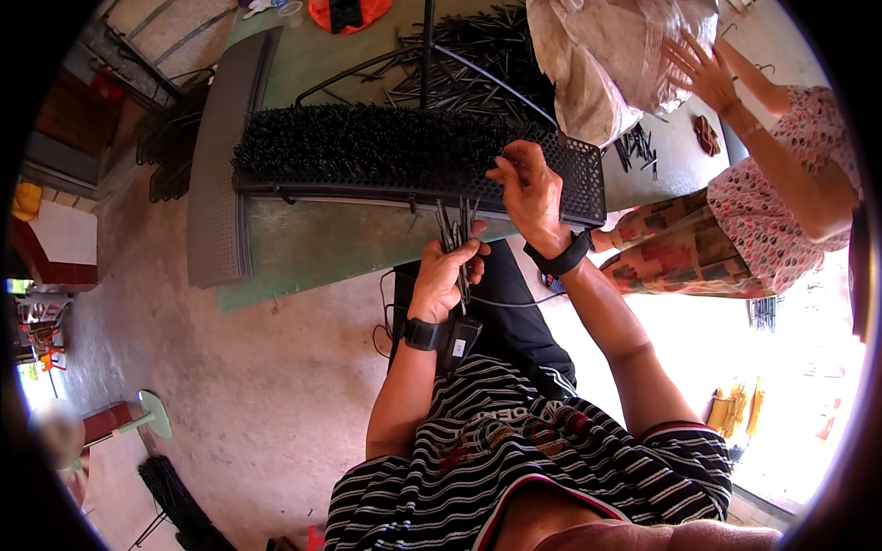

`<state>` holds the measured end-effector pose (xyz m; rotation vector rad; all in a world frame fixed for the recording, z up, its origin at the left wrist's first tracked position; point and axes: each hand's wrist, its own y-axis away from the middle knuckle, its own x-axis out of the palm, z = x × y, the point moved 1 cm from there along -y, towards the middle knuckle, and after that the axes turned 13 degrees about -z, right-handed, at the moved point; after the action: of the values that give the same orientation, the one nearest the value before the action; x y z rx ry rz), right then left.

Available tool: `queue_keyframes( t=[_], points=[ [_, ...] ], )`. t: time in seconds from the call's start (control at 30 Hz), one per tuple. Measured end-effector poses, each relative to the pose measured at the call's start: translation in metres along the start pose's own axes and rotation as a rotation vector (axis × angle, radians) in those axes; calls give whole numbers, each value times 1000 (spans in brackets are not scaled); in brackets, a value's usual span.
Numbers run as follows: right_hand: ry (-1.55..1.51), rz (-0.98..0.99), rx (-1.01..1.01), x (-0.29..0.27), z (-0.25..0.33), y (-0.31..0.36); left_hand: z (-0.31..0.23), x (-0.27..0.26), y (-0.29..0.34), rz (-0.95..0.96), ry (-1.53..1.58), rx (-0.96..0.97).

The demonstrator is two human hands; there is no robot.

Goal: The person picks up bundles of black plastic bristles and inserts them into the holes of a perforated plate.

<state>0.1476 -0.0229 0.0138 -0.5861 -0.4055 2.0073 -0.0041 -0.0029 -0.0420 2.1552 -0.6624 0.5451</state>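
My left hand is closed round a bundle of thin dark rods, held just in front of the table edge. My right hand is over the right part of a long black perforated rack, its fingers curled in a pinch. Whatever is between those fingertips is too small to make out. Short black rods stand densely packed in the rack from its left end to near my right hand. Bare holes show to the right of that hand.
Loose black rods are heaped behind the rack on the green table. A pale sack lies at the back right, with another person's hand beside it. Grey perforated sheets are stacked at left. A black metal frame rises behind the rack.
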Motion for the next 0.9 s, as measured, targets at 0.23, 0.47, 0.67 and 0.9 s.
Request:
queue_keyframes(
  t=[0.23,0.47,0.67,0.9],
  points=[
    [485,291,-405,-5,15,-12,-4,1,4,42,-29,23],
    [300,858,25,-20,44,5,0,-3,9,142,-171,16],
    [145,845,366,-24,25,-2,-7,6,2,195,-134,-8],
    [-63,518,615,-17,-12,-8,-12,7,-14,147,-145,-34]
  ],
)
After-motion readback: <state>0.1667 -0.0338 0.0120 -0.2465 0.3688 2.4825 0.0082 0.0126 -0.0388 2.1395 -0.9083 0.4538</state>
